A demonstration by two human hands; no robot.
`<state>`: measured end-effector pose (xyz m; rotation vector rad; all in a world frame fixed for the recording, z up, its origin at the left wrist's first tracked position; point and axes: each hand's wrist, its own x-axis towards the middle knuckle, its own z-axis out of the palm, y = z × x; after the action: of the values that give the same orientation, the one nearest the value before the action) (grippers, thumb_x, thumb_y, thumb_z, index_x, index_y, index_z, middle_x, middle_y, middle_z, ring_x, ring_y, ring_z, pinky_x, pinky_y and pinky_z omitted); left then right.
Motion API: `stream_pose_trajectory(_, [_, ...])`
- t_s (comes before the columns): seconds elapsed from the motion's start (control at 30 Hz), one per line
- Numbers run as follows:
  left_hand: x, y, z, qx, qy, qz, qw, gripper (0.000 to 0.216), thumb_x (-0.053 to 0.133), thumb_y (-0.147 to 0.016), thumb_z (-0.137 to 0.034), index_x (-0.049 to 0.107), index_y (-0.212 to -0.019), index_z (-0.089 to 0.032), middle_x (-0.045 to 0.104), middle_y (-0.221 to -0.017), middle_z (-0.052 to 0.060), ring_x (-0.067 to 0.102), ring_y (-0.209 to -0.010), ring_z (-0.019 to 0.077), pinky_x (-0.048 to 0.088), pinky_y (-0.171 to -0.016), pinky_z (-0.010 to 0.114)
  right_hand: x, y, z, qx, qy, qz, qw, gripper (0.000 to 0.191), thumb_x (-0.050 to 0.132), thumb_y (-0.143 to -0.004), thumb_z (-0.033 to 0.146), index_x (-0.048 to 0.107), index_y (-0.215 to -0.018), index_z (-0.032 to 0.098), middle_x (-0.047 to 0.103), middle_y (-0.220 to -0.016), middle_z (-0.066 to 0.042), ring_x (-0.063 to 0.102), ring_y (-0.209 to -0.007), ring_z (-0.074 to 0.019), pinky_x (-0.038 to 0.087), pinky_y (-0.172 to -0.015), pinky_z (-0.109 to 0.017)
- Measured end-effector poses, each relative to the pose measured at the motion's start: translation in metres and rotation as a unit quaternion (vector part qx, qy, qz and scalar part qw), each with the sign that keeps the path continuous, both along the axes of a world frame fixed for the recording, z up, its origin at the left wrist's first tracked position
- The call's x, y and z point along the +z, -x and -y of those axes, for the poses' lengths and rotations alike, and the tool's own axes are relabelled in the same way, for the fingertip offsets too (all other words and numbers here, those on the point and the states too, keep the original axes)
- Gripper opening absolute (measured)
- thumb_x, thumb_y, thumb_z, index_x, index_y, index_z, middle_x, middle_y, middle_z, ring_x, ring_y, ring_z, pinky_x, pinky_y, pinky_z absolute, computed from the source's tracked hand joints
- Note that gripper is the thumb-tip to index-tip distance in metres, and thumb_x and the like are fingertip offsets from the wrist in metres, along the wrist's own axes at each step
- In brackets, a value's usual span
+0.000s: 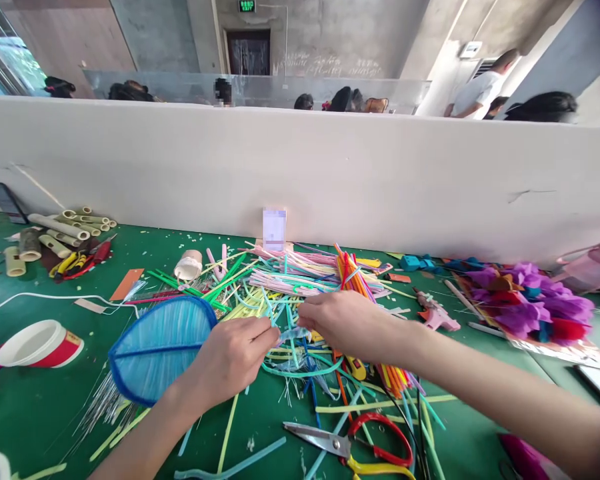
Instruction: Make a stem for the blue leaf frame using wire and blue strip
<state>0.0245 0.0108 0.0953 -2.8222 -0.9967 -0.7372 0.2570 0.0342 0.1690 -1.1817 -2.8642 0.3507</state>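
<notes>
My left hand (240, 353) and my right hand (337, 323) are close together over the middle of the table. The fingers of both are pinched, and a small light-blue strip (289, 335) spans the gap between them. Its gripped ends are covered by my fingertips. Left of my left hand lies a leaf shape (163, 343) of pale blue fibres with a dark blue fuzzy rim. Beyond my hands are bundles of pastel pipe cleaners (290, 280). Below my right forearm rest scissors (327, 440) with red and yellow handles, among loose coloured stems.
Paper cup (43, 343), pliers (80, 261) and bamboo pieces (75, 230) are on the left. A pink glue gun (435, 312) and purple flowers (535, 303) stand right. Against the white partition (300, 167) leans a phone (274, 230). Several people are behind it.
</notes>
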Motion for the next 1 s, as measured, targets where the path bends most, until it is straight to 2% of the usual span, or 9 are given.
stream_pose_trajectory(0.13, [0.01, 0.005, 0.002, -0.043, 0.086, 0.109, 0.989, 0.014, 0.052, -0.099, -0.019, 0.067, -0.096, -0.019, 0.066, -0.08, 0.002, 0.063, -0.07, 0.0143, 0.045, -0.062, 0.026, -0.002, -0.011, -0.025, 0.053, 0.177, -0.132, 0.974, 0.033, 0.048, -0.103, 0.029, 0.061, -0.076, 0.017, 0.064, -0.075, -0.001, 0.056, -0.069, -0.0129, 0.04, -0.065, -0.026])
stream_pose_trajectory(0.2, [0.015, 0.008, 0.002, -0.046, 0.107, 0.162, 0.98, 0.012, 0.054, -0.098, -0.017, 0.066, -0.097, -0.018, 0.065, -0.081, 0.001, 0.062, -0.07, 0.0125, 0.047, -0.064, 0.024, -0.015, -0.01, -0.024, 0.051, 0.283, -0.232, 0.929, 0.038, 0.045, -0.103, 0.037, 0.06, -0.074, 0.017, 0.061, -0.072, 0.0, 0.055, -0.067, -0.0119, 0.042, -0.066, -0.026])
stream_pose_trajectory(0.3, [0.019, 0.01, 0.002, -0.012, 0.105, 0.217, 0.97, 0.011, 0.056, -0.097, -0.014, 0.065, -0.097, -0.019, 0.064, -0.079, 0.0, 0.059, -0.068, 0.0103, 0.046, -0.061, 0.021, -0.042, 0.001, -0.009, -0.011, 0.403, -0.375, 0.835, 0.046, 0.044, -0.101, 0.053, 0.061, -0.079, 0.016, 0.059, -0.071, 0.0, 0.047, -0.059, -0.0101, 0.039, -0.06, -0.025])
stream_pose_trajectory(0.4, [0.016, 0.009, 0.0, 0.034, 0.062, 0.224, 0.972, 0.01, 0.057, -0.096, -0.013, 0.065, -0.097, -0.019, 0.065, -0.081, 0.0, 0.062, -0.07, 0.0107, 0.048, -0.063, 0.02, -0.059, 0.015, 0.007, -0.085, 0.449, -0.456, 0.764, 0.05, 0.05, -0.095, 0.062, 0.06, -0.079, 0.016, 0.057, -0.068, 0.001, 0.041, -0.054, -0.009, 0.034, -0.055, -0.024])
stream_pose_trajectory(0.47, [0.01, 0.007, -0.003, 0.057, -0.002, 0.192, 0.98, 0.01, 0.058, -0.096, -0.013, 0.065, -0.099, -0.018, 0.068, -0.082, 0.001, 0.065, -0.072, 0.0125, 0.049, -0.066, 0.023, -0.061, 0.022, 0.014, -0.128, 0.448, -0.478, 0.744, 0.051, 0.051, -0.093, 0.064, 0.06, -0.077, 0.016, 0.056, -0.066, 0.001, 0.04, -0.053, -0.0089, 0.032, -0.054, -0.024])
stream_pose_trajectory(0.63, [0.002, 0.005, -0.005, 0.081, -0.176, 0.064, 0.979, 0.012, 0.06, -0.094, -0.01, 0.066, -0.103, -0.015, 0.071, -0.08, 0.003, 0.067, -0.069, 0.0166, 0.049, -0.064, 0.03, -0.045, 0.024, 0.019, -0.202, 0.421, -0.469, 0.749, 0.052, 0.055, -0.089, 0.066, 0.06, -0.074, 0.017, 0.055, -0.064, 0.001, 0.04, -0.055, -0.01, 0.031, -0.052, -0.024])
stream_pose_trajectory(0.87, [0.013, -0.002, 0.004, 0.045, -0.279, -0.047, 0.958, 0.021, 0.062, -0.091, -0.005, 0.065, -0.112, -0.008, 0.069, -0.071, 0.002, 0.063, -0.06, 0.0167, 0.045, -0.056, 0.031, -0.035, 0.02, 0.014, -0.25, 0.419, -0.413, 0.769, 0.053, 0.051, -0.09, 0.066, 0.06, -0.074, 0.016, 0.057, -0.065, 0.0, 0.046, -0.056, -0.0109, 0.037, -0.056, -0.025])
stream_pose_trajectory(0.93, [0.01, -0.008, 0.005, 0.045, -0.292, -0.038, 0.955, 0.023, 0.062, -0.091, -0.005, 0.065, -0.114, -0.008, 0.07, -0.071, 0.002, 0.062, -0.057, 0.0156, 0.045, -0.054, 0.03, -0.036, 0.02, 0.01, -0.254, 0.373, -0.407, 0.794, 0.055, 0.048, -0.092, 0.067, 0.057, -0.068, 0.018, 0.054, -0.06, 0.001, 0.044, -0.053, -0.0111, 0.036, -0.054, -0.025])
stream_pose_trajectory(1.0, [0.004, -0.015, 0.006, 0.071, -0.276, -0.003, 0.959, 0.026, 0.061, -0.091, -0.005, 0.064, -0.116, -0.011, 0.07, -0.074, 0.003, 0.063, -0.059, 0.0157, 0.047, -0.055, 0.029, -0.034, 0.021, 0.006, -0.238, 0.288, -0.389, 0.842, 0.055, 0.043, -0.097, 0.061, 0.054, -0.065, 0.018, 0.052, -0.059, 0.001, 0.044, -0.054, -0.0118, 0.036, -0.055, -0.026])
